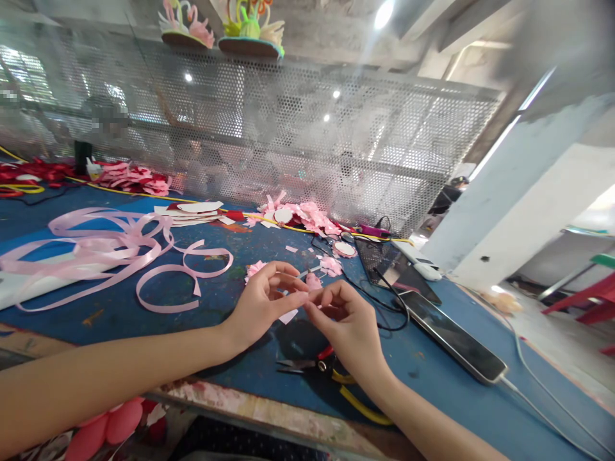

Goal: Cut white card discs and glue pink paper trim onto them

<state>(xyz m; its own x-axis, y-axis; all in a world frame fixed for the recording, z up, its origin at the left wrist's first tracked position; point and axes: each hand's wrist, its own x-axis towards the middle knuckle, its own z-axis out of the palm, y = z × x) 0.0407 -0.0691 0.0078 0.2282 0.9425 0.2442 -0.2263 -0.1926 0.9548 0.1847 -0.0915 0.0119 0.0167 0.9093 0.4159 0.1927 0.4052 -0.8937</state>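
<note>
My left hand (269, 298) and my right hand (346, 320) meet above the blue table, thumbs and fingertips pinched close together. Whatever they hold between the tips is too small and hidden to name. Just under my left fingers shows a pale pink scrap (288, 315). Beyond the fingertips lie a small pink ribbon piece (314, 280) and a pink ribbon flower (330, 266). Another pink ruffled piece (254, 270) is partly behind my left hand. Below my right hand rest scissors (300, 366) with red and yellow on the handles, partly covered by the wrist.
Loose pink ribbon (168, 307) curls across the left of the table. White cards (192, 214) and heaped pink ribbon pieces (312, 218) lie at the back, before a perforated metal screen (288, 141). A phone (451, 336) with a cable lies at the right.
</note>
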